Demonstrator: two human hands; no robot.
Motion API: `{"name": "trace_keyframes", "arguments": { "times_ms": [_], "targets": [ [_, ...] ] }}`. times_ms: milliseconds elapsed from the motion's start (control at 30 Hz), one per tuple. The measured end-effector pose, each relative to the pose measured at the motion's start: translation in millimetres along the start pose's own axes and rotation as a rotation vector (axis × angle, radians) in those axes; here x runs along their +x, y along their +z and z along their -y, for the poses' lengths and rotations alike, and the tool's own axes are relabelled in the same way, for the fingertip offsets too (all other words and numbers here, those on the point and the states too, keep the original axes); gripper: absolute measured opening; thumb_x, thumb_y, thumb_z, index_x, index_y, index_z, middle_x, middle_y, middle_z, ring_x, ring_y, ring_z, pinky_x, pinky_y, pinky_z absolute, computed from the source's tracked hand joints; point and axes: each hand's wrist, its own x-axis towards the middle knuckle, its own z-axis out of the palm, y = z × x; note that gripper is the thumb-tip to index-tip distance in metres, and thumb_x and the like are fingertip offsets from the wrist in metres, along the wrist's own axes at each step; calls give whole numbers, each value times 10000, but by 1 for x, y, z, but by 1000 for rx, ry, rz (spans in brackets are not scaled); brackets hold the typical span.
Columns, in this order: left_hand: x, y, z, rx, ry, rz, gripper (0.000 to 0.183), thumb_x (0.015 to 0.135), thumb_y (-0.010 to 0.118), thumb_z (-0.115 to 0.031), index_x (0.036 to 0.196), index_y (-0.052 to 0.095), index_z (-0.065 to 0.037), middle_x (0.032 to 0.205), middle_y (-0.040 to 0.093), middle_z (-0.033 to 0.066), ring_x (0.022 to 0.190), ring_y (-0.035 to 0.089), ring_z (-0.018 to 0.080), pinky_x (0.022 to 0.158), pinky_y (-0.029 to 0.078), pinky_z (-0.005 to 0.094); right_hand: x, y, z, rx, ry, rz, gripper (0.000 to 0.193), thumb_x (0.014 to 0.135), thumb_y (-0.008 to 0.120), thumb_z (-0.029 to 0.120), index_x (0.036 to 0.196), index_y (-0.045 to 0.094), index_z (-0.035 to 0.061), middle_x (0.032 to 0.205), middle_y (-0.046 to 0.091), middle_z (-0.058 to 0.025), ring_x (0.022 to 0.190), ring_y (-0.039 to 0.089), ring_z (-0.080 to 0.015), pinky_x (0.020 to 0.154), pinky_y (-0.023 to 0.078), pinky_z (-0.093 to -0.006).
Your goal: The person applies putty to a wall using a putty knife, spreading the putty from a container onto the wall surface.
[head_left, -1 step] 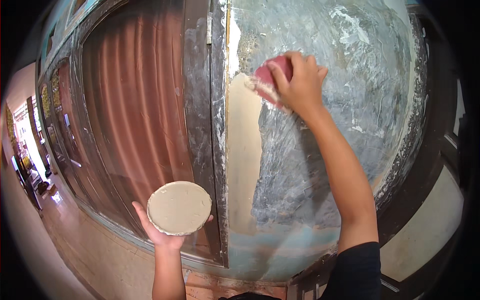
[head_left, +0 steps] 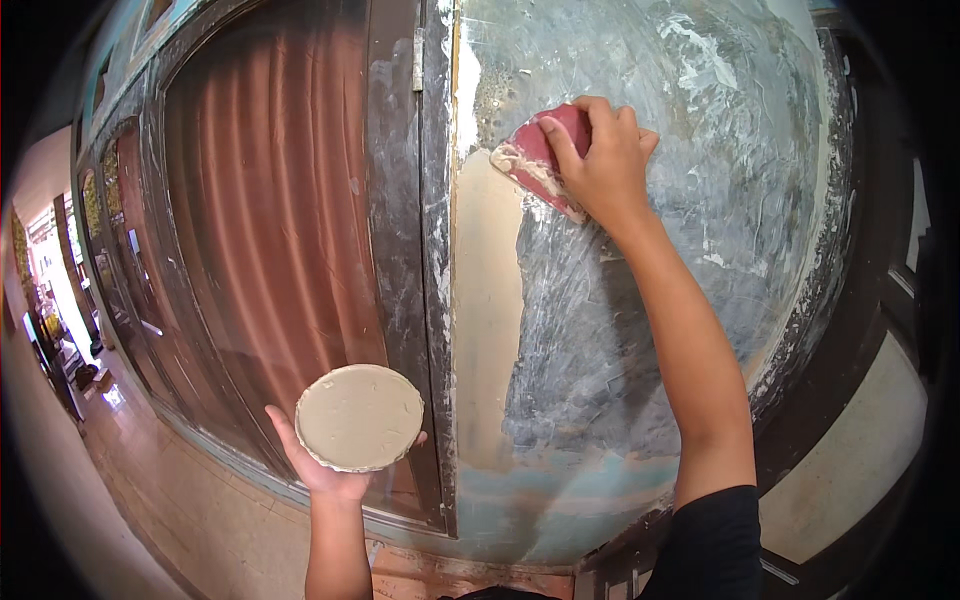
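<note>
My left hand (head_left: 335, 478) holds up a round plate (head_left: 359, 468) from beneath, its thumb out at the left side. Smooth beige putty (head_left: 358, 415) covers the plate's face. Higher up, my right hand (head_left: 612, 165) is closed around a dark red putty spreader (head_left: 535, 143), with the thumb on its near face. Beige putty is smeared along the spreader's lower edge, which is tilted down to the right at the wall (head_left: 640, 320). Below it on the left, a smooth strip of beige putty (head_left: 487, 300) runs down the wall beside the door frame.
A worn dark door frame (head_left: 405, 200) with a hinge borders the wall at left. Behind its glass hangs a reddish-brown curtain (head_left: 275, 190). Dark wooden framing (head_left: 860, 290) stands at right. Tiled floor (head_left: 215, 480) extends along the left.
My right hand and the spreader have shifted slightly to the right and now look sharp instead of blurred. The plate in my left hand has hardly moved.
</note>
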Motion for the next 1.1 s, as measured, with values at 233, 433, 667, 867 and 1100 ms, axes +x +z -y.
{"name": "trace_keyframes", "arguments": {
  "times_ms": [233,433,667,867,1100],
  "targets": [
    [-10,-4,-1,9,10,-52,1063,870,315,-912,1504,450,-70,1531,437,244,1310,462,591,877,366,909,-93,-24,28,81,-242,540,306,894,705,446,1072,693,198,962,642,11,960,532,-248,863,320,-474],
    [-2,6,8,-31,-24,-97,1046,868,317,-912,1496,462,-89,1518,450,243,1301,467,596,869,364,914,9,-12,-14,-14,-46,145,338,940,678,447,1058,681,131,951,657,-41,958,545,-265,887,321,-468],
    [-5,-2,9,24,16,-74,1036,871,301,-913,1480,488,-96,1512,464,230,1288,480,594,869,361,918,-23,-20,-2,69,-57,240,348,899,730,431,1050,673,123,935,657,-60,943,540,-264,883,313,-469],
    [-1,-22,15,34,26,-117,987,915,307,-876,1410,550,-57,1431,560,180,1270,559,434,1004,474,721,-25,-5,9,80,-204,392,307,925,704,412,1036,673,128,952,667,-64,937,543,-271,870,319,-475],
    [-5,-14,16,77,22,-164,970,930,299,-864,1381,575,-50,1394,600,154,1251,588,350,1037,512,539,20,-4,-8,19,-32,75,310,930,701,403,1063,669,125,942,660,-64,931,547,-278,876,318,-474]
  ]
}}
